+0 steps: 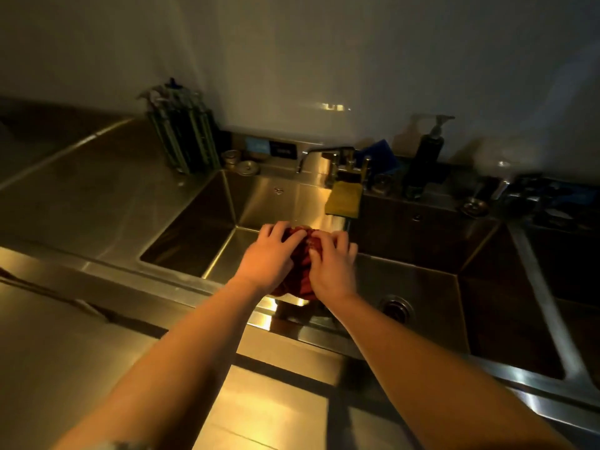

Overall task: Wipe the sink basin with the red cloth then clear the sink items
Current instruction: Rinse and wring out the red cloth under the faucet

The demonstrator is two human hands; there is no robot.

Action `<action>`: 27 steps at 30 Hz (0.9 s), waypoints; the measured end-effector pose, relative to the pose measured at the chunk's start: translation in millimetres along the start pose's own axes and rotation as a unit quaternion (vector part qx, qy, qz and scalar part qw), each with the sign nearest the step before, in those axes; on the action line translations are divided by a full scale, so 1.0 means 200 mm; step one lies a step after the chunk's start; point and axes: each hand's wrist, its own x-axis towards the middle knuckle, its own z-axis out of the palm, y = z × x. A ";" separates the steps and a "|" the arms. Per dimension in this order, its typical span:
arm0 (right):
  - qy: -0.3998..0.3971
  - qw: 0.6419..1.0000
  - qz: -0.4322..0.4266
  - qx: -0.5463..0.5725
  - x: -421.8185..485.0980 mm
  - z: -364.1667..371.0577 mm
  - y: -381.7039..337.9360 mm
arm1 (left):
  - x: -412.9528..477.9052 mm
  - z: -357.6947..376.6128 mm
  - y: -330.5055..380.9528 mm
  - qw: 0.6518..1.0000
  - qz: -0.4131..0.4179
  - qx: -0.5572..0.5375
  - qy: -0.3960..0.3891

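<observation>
Both hands out over the sink, w/ the red cloth [300, 254] bunched up between them. Left hand [271, 254] grips the cloth's left side, fingers curled over the top; right hand [331, 269] grips the right side, fingertips pressed into the fabric. Hands nearly touching, cloth squeezed in the middle. Cloth is held above the divider between the two basins, not lying on the bottom.

Left basin [201, 235] is steel, lit warm yellow along its floor. Right basin [431, 287] is darker, w/ a round drain [396, 308] in the floor just right of the right forearm. Faucet [319, 155] sits at the back, spout pointing left over the left basin. A yellow sponge [344, 198] hangs over the back edge by the divider, just below the faucet.

On the back ledge: a dark soap pump bottle [428, 151] right of the faucet, something blue [381, 152] between them, can't tell what. Two small metal strainers [240, 162] left of the faucet. A green rack [181, 134] stands upright at the left basin's back corner, on the steel table [87, 193]. Far right is cluttered & too dark to make out.
</observation>
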 end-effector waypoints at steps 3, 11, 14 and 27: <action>-0.005 1.000 -0.015 -0.004 0.06 0.20 -0.21 | -0.06 -0.05 -0.28 1.000 -0.003 0.019 -0.002; -0.012 0.999 -0.027 0.027 0.19 0.63 -0.60 | -0.12 -0.10 -0.85 0.999 -0.032 0.026 -0.004; -0.032 0.998 -0.039 0.037 0.27 0.73 -0.68 | -0.10 -0.08 -1.01 0.999 -0.040 0.027 -0.001; -0.093 0.988 -0.080 0.099 0.76 1.12 -1.04 | 0.16 -0.19 -1.63 0.994 -0.096 0.060 0.003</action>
